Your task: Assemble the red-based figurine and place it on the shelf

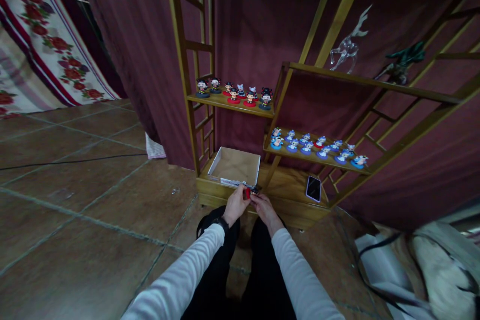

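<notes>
Both arms reach forward in white sleeves, the left hand and right hand meeting fingertip to fingertip, closed together on a small red-based figurine just before the open cardboard box. A wooden shelf stands on the tiled floor against maroon curtains.

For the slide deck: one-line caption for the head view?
Both hands, left hand and right hand, hold a small red-based figurine beside an open cardboard box.
</notes>
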Demonstrator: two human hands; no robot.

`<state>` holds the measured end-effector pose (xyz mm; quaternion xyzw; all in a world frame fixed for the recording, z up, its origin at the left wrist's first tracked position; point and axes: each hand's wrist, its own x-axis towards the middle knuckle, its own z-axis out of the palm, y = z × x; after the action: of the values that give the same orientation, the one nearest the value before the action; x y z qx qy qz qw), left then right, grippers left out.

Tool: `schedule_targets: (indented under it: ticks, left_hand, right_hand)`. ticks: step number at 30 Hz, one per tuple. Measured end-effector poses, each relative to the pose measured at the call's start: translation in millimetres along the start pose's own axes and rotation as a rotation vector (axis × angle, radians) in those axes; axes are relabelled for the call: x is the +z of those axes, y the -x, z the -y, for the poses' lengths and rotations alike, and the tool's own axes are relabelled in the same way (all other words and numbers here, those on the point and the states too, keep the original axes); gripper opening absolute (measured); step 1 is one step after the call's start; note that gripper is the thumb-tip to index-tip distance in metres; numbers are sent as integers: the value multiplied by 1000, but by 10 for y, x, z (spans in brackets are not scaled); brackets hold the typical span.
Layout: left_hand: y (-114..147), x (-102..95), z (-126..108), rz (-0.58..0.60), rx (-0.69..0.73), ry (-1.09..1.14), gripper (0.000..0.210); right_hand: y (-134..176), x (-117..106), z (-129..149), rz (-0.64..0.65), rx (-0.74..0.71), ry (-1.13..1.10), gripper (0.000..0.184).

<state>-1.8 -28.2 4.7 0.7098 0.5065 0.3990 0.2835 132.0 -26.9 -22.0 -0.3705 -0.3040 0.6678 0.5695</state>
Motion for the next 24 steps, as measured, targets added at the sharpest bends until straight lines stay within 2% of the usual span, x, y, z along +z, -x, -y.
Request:
schedule_targets:
  ticks: [7, 13, 18, 24]
  left_hand:
    - [77, -56, -120, 44, 169, -404, 21]
    - [87, -53, -145, 53, 279, -582, 22]
    - [87, -53, -123, 60, 313, -532, 23]
    - [84, -59, -114, 77, 245, -373, 23]
  right_hand:
    - [5, -15, -11, -1, 3, -6, 26]
    - [-9, -40, -34, -32, 14, -26, 32]
    - [-29, -34, -25, -41, 36, -11, 32]
    - [-23, -13, -14, -63, 22, 15, 30]
